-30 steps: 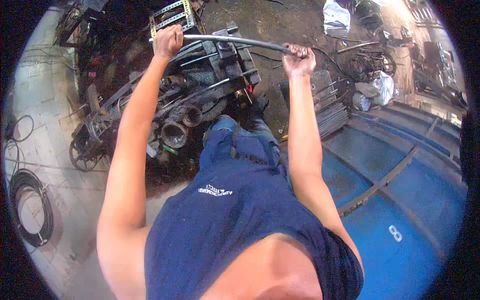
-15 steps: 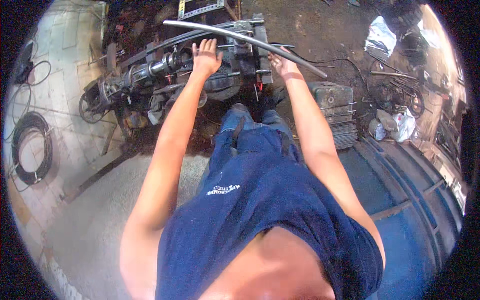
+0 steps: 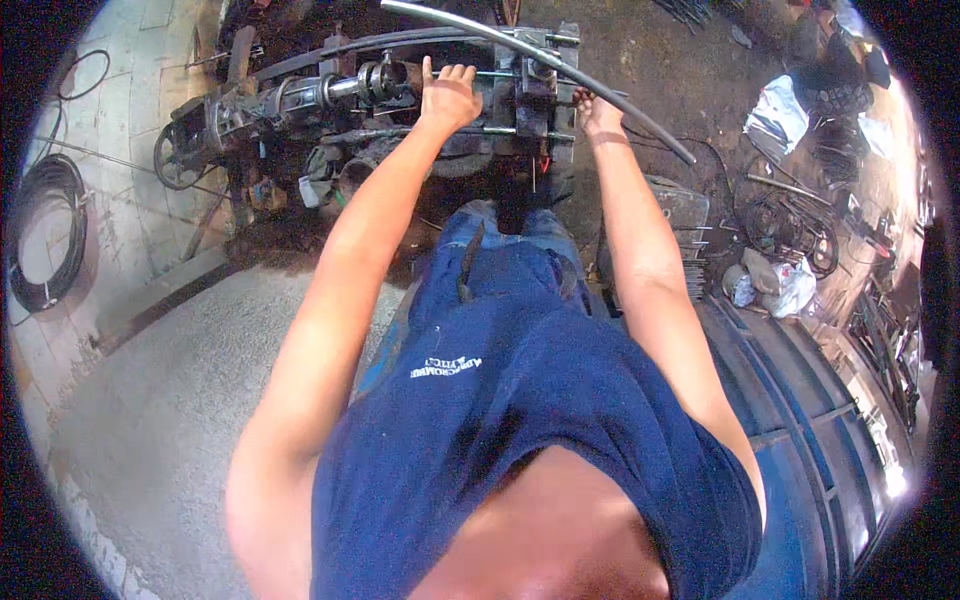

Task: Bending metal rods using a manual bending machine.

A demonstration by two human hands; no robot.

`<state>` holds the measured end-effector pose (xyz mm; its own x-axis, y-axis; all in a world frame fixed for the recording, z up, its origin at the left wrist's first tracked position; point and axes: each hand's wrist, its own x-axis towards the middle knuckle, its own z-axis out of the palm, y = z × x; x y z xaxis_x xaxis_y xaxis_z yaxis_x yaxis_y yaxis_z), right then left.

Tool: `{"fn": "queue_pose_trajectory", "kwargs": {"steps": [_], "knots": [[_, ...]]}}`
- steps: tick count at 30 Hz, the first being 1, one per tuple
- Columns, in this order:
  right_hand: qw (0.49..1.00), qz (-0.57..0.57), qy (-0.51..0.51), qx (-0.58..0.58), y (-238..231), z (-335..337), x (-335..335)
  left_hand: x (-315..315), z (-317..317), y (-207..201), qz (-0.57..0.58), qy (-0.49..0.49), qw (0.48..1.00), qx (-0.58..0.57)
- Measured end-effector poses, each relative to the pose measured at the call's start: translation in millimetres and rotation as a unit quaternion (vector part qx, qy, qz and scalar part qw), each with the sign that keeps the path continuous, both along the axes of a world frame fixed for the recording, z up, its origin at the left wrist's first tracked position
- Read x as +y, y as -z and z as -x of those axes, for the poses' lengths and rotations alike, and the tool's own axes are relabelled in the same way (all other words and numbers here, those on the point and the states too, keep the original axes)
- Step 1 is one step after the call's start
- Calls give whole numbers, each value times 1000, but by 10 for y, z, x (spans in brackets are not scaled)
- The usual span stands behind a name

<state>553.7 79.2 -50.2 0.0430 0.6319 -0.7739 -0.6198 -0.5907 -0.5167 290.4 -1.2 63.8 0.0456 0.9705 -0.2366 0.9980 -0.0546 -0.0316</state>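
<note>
A long machine with round metal collars, parallel bars and an upright dark block lies across the far side. My left hand is over its middle, thumb sticking out, fingers bent over a thin metal rod that runs right toward the block. Just right of the block, my right hand has its fingers curled together; what they pinch is hidden. Above the block a long grey metal tube slants down to the right, passing over my right fingers in this view.
A finned metal box stands beside my right forearm. Coiled black hose lies on the left floor. Right of me are white bags, wire coils and a blue ribbed panel. A handwheel ends the machine.
The view has shifted, so the machine sits higher. My left hand has moved right along the machine toward the block, its fingers drawn together. My right hand stays by the block, fingers curled more.
</note>
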Motion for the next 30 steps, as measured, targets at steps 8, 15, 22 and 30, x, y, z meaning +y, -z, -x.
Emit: {"fn": "queue_pose_trajectory", "kwargs": {"steps": [8, 15, 22, 30], "knots": [[972, 22, -174, -155, -556, -222, -512, -1146, 318, -234, -153, -85, 962, -210], [826, -47, -502, -253, -379, 562, -1634, -2409, 1029, -140, -208, -213, 911, -284], [581, -279, -641, -417, -630, 1832, -1909, -3085, 1359, 27, -151, -309, 897, -278], [387, -419, -615, -545, -324, 2413, -2045, -3521, 1438, -45, -89, -365, 871, -316]]}}
